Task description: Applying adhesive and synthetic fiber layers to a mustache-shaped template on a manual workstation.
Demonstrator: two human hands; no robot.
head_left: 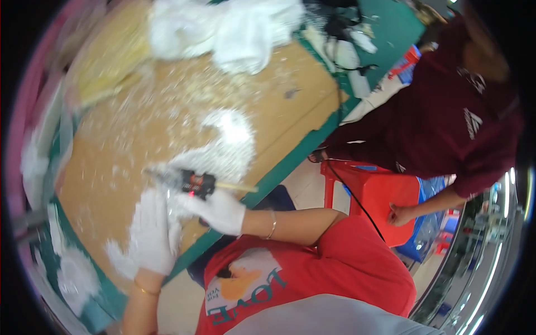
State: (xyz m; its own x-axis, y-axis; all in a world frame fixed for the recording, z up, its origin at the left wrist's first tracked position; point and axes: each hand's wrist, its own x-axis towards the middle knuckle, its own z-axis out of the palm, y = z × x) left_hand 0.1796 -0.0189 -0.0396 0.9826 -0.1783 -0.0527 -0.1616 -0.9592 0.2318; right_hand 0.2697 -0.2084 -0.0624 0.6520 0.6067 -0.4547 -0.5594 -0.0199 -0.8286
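My right hand [222, 213], in a white glove, is closed around a black hot glue gun [198, 184] with a small red light. A pale yellow glue stick [237, 187] sticks out of its back end, and its blurred front points left. My left hand [153, 240], also gloved in white, lies flat with fingers stretched out over white material just below the front of the gun. Whether anything small is under those fingers cannot be made out. Beyond both hands, a heap of shiny white pieces [223, 151] spreads over the brown cardboard [290, 131].
White cloth [240, 33] and a yellowish plastic bag [114, 56] lie at the far side. The table is green [296, 164], with black straps and other items at its far right. A red stool [371, 195] and a person in dark maroon [424, 111] are on the right; a black cable [360, 204] hangs nearby.
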